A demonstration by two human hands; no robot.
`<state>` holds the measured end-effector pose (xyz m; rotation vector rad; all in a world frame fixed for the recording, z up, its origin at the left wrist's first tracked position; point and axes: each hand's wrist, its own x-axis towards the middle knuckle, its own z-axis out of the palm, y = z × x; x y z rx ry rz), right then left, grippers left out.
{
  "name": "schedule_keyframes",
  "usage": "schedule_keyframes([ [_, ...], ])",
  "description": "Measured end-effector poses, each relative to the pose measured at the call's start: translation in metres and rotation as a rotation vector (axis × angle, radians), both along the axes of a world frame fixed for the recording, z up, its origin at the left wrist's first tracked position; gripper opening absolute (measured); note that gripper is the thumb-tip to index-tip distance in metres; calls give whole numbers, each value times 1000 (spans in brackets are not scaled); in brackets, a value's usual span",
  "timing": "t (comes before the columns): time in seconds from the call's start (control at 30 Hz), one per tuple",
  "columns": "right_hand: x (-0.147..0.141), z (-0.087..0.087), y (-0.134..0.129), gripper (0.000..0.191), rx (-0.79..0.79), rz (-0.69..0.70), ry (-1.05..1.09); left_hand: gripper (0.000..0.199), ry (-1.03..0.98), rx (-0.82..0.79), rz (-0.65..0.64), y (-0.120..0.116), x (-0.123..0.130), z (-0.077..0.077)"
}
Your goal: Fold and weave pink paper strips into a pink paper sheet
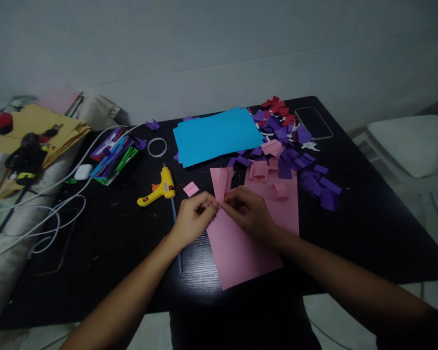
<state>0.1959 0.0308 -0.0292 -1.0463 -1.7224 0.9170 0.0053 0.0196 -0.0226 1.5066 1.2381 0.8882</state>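
Between both hands stands a folded pink paper strip (222,182), its upper end fanned apart and its lower end pinched. My left hand (195,216) grips it from the left with thumb and fingers closed. From the other side my right hand (250,211) pinches the same piece near its base. Under the hands lies a large pink paper sheet (244,257). Several small folded pink pieces (259,171) rest on the sheet's far end. A small creased pink square (191,189) lies just beyond my left hand.
Left of the hands are a yellow glue gun (160,187), a tape roll (156,147) and white cables (58,214). Blue sheets (219,136) lie at the back. Purple paper pieces (314,182) and a phone (314,122) are on the right; a white stool (412,141) stands beyond.
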Motion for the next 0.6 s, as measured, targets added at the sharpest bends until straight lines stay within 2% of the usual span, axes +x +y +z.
schedule_keyframes([
  [0.13,0,0,0,17,53,0,-13,24,5,-6,0,-1,-1,0],
  [0.37,-1,-3,-2,17,30,-17,-30,25,-1,14,-2,-1,0,-1],
  [0.6,-1,-4,-2,8,32,-37,-16,24,-91,-69,39,-1,2,-1],
])
